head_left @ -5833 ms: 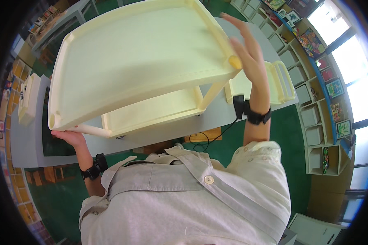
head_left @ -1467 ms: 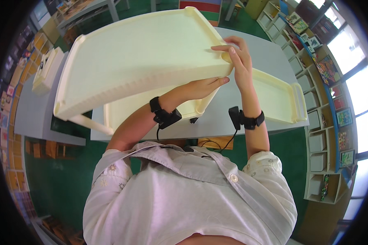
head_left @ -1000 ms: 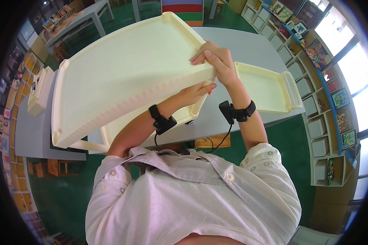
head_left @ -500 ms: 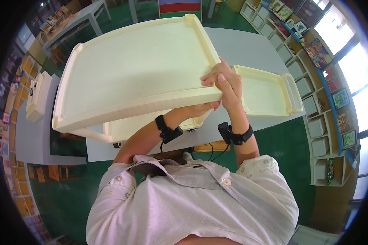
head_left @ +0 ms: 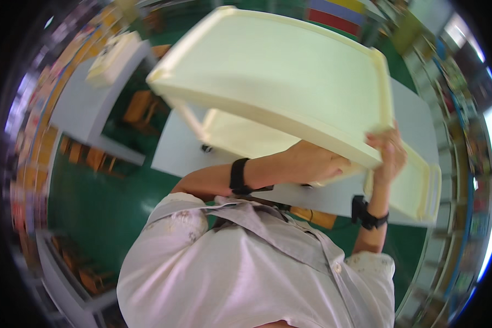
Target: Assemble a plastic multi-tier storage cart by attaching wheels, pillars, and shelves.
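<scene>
A large cream plastic tray [head_left: 279, 71] fills the upper middle, lifted and tilted, with a post [head_left: 188, 117] running down to a second cream tray [head_left: 246, 136] below it. My right hand [head_left: 387, 153] grips the top tray's near right corner from the outside. My left hand [head_left: 317, 163] reaches across under the same corner, fingers curled against the underside of the rim. Both wrists wear black bands. A third cream tray [head_left: 418, 188] lies on the grey table [head_left: 172, 156], just right of my right hand.
Another grey table [head_left: 85, 101] stands at the upper left with a cream object [head_left: 115, 57] on it and wooden chairs [head_left: 136, 106] beside it. The floor [head_left: 93, 208] is green. Shelves with coloured books line the right wall [head_left: 467, 164].
The view has swung, so the trays now sit higher and further right. Both hands stay at the top tray's near right corner, my left hand tucked further under the rim.
</scene>
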Motion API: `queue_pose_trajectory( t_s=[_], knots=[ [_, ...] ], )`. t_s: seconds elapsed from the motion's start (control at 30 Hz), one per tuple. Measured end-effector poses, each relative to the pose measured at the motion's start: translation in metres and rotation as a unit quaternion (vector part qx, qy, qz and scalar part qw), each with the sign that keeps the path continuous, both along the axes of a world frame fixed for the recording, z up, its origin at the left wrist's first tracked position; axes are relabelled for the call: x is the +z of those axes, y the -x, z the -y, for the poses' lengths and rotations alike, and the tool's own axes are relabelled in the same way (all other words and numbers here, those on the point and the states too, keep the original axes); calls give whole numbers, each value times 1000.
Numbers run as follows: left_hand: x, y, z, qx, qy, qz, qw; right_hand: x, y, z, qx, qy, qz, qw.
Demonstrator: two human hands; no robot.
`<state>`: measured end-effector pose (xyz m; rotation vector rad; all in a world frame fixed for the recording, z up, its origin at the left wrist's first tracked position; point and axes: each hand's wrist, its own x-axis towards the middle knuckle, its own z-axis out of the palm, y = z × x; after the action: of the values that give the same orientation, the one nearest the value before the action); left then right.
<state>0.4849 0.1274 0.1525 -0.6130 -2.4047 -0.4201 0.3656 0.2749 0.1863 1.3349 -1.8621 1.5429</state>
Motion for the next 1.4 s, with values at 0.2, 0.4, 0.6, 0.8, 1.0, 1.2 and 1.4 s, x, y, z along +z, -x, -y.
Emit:
queue_pose_trajectory(
  t_s=[0.2, 0.4, 0.6, 0.8, 1.0, 1.2, 1.4],
  knots=[
    [-14, -152, 128, 157, 4, -244, 957, -3, 37, -3, 74, 17, -42, 996],
    [4, -160, 197, 315, -420, -129, 841, 18, 88, -8, 103, -49, 42, 993],
    [82, -91, 232, 264, -155, -98, 947, 53, 78, 19, -52, -305, 17, 951],
    [69, -52, 231, 316, 40, 122, 940, 51, 67, 21, -145, -425, -81, 890],
    [79, -66, 211, 278, -3, 167, 946, 60, 54, 15, -128, -429, -87, 890],
    [80, -69, 202, 248, 65, 129, 958, 66, 42, 8, -137, -443, -98, 880],
    [79, -72, 214, 261, -25, 166, 951, 66, 42, 19, -137, -447, -69, 881]
  ],
)
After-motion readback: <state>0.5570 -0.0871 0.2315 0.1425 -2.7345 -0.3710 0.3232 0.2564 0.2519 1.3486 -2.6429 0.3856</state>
